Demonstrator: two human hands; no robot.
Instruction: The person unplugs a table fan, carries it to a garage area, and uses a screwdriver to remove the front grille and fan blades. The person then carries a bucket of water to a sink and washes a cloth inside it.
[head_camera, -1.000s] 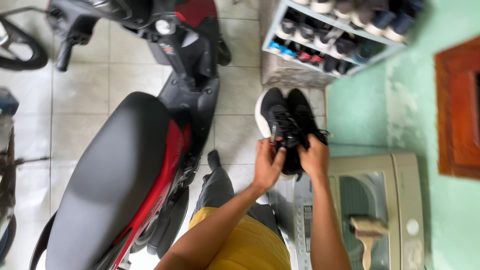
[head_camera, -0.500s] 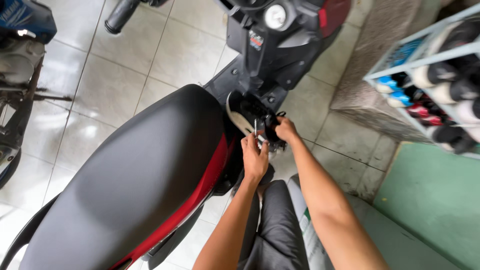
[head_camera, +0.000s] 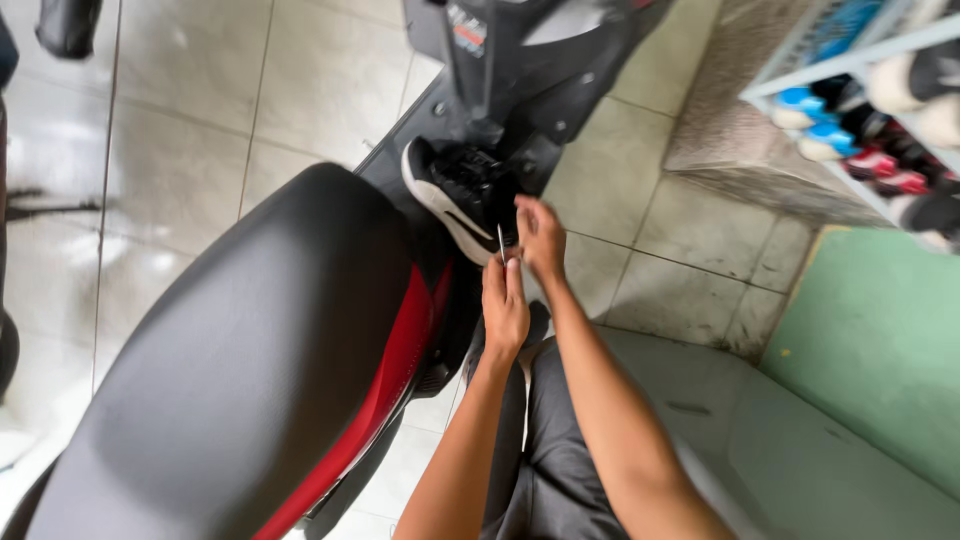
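Resting on the scooter's footboard (head_camera: 440, 120), the black shoe with white sole (head_camera: 455, 195) lies toe up-left, tucked between the seat front and the steering column. I see my left hand (head_camera: 505, 305) just below it, fingers (head_camera: 503, 268) pinched on a thin lace end (head_camera: 500, 243) that stands up from the shoe's heel side. My right hand (head_camera: 540, 235) sits right beside, fingers curled at the shoe's opening, touching it; can't tell exactly whether they clamp lace or shoe edge. Both forearms come up from the bottom of the frame over grey trousers (head_camera: 560, 440). Left of the hands: the scooter's black seat (head_camera: 240, 360) with red side panel (head_camera: 385, 370). Tiled floor (head_camera: 690, 260) all around. Top right: a light-blue shoe rack (head_camera: 800, 75) with several pairs, and a green wall (head_camera: 880, 350) below it.
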